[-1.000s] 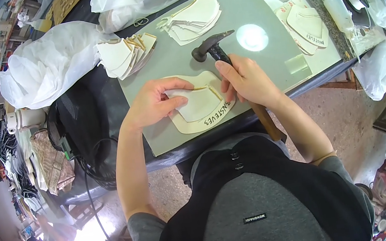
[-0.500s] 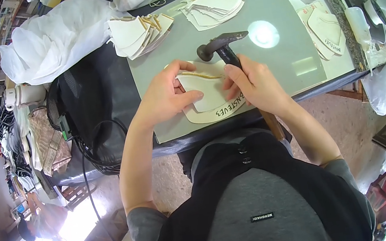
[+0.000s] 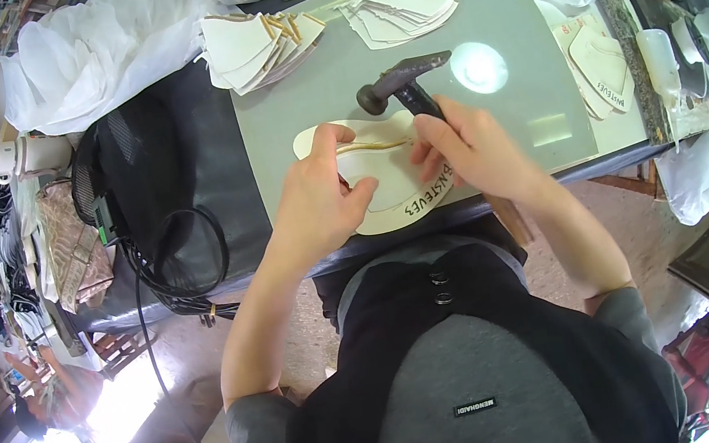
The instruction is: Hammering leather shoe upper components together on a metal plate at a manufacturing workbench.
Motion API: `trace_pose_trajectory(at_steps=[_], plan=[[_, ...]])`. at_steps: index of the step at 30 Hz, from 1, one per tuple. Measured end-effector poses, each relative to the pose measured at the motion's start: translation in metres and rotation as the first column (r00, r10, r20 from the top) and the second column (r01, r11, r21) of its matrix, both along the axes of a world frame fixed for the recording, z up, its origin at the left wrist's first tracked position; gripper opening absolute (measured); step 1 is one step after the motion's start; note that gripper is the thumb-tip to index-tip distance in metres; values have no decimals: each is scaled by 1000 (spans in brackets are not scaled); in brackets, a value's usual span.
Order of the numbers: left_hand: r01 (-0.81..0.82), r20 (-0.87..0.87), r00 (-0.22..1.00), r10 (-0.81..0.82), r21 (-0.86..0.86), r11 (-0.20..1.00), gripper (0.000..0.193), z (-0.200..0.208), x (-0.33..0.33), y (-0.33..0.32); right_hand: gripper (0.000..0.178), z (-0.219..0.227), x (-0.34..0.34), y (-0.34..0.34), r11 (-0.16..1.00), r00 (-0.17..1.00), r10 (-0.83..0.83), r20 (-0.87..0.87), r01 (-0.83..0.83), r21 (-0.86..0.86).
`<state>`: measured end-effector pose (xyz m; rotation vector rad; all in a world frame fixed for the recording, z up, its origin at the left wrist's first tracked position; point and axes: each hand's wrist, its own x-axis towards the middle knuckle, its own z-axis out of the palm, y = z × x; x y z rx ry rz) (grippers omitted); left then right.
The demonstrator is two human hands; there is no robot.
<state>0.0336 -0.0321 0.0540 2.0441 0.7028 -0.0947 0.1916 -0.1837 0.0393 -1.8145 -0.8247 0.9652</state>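
My right hand (image 3: 482, 143) is closed around a hammer (image 3: 408, 76). Its dark metal head points away from me, and the wooden handle slants back below the palm toward the table's front edge. A cream template (image 3: 400, 217) with handwriting along its near rim lies under the hands. On top of it rests a white shaped piece (image 3: 383, 169) with a tan strip (image 3: 370, 144) along its far edge. My left hand (image 3: 314, 195) rests at the left side of this piece, index fingertip by the strip, thumb spread apart. The right fingertips hang near the strip's right end, partly hidden.
Two fanned stacks of white pieces, the left stack (image 3: 251, 53) and the right stack (image 3: 401, 8), lie on the grey board (image 3: 537, 93). More templates (image 3: 598, 70) sit at right. A black bag (image 3: 148, 161) and coiled cable (image 3: 194, 254) stand left; plastic bags (image 3: 100, 53) line the back.
My left hand has shifted slightly toward me, uncovering the template's far left edge. The right hand still grips the hammer in nearly the same place. The whole view has tilted a little.
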Motion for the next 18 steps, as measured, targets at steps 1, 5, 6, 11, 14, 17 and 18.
trace_pose_trajectory(at_steps=[1, 5, 6, 11, 14, 17, 18], plan=[[-4, 9, 1000, 4, -7, 1000, 47, -2, -1, -1, 31, 3, 6, -3, 999, 999, 34, 4, -34, 16], [-28, 53, 998, 23, 85, 996, 47, -13, -10, 0, 28, 36, 12, -19, 990, 841, 137, 524, -103, -94], [-16, 68, 998, 9, 104, 994, 47, -14, -10, 1, 28, 40, 8, -24, 989, 837, 146, 527, -106, -105], [-5, 77, 997, -3, 113, 994, 46, -17, -7, 1, 30, 35, -13, -35, 917, 680, 381, 627, -193, -349], [66, 36, 997, -73, 179, 982, 44, -13, -6, -2, 32, 29, -15, -33, 896, 635, 421, 647, -179, -407], [129, 127, 974, -187, 370, 920, 37, -15, -4, 2, 31, 34, -15, -29, 884, 626, 439, 644, -171, -435], [110, 236, 939, -249, 480, 870, 33, -17, -3, 4, 31, 35, -17, -28, 876, 614, 453, 646, -172, -451]])
